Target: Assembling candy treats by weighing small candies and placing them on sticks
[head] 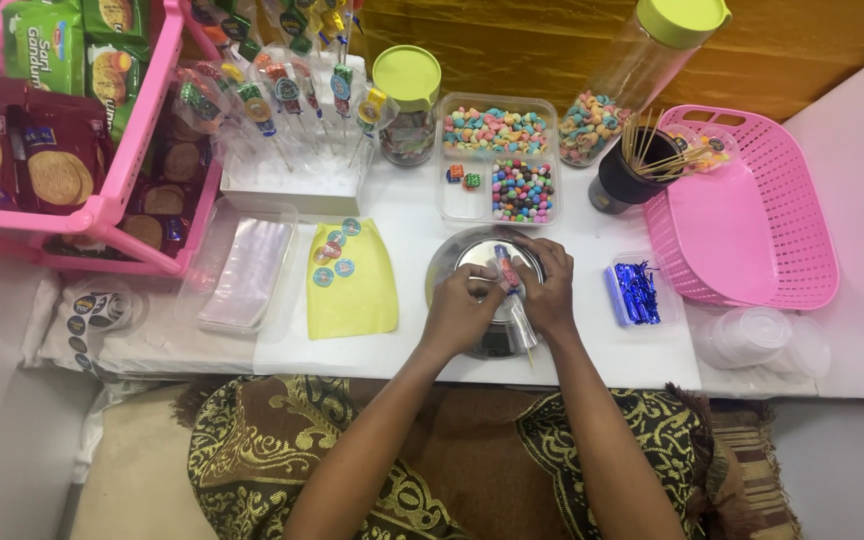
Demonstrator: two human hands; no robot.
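Both my hands meet over a small round metal kitchen scale (pixel 452 262) at the middle of the white table. My left hand (pixel 462 310) and my right hand (pixel 549 290) together hold a narrow clear plastic bag with colourful candy (pixel 508 272) in it; a thin wooden stick pokes out below the bag. Just beyond the scale stands a clear divided tray of colourful candies (pixel 499 158).
A yellow sheet with round stickers (pixel 352 280) lies left of the scale, beside a tray of clear bags (pixel 244 262). Finished wrapped sticks (pixel 282 95) stand in a white block. A pink basket (pixel 752 215), a cup of skewers (pixel 624 170), blue twist ties (pixel 637 292), jars and biscuit racks surround.
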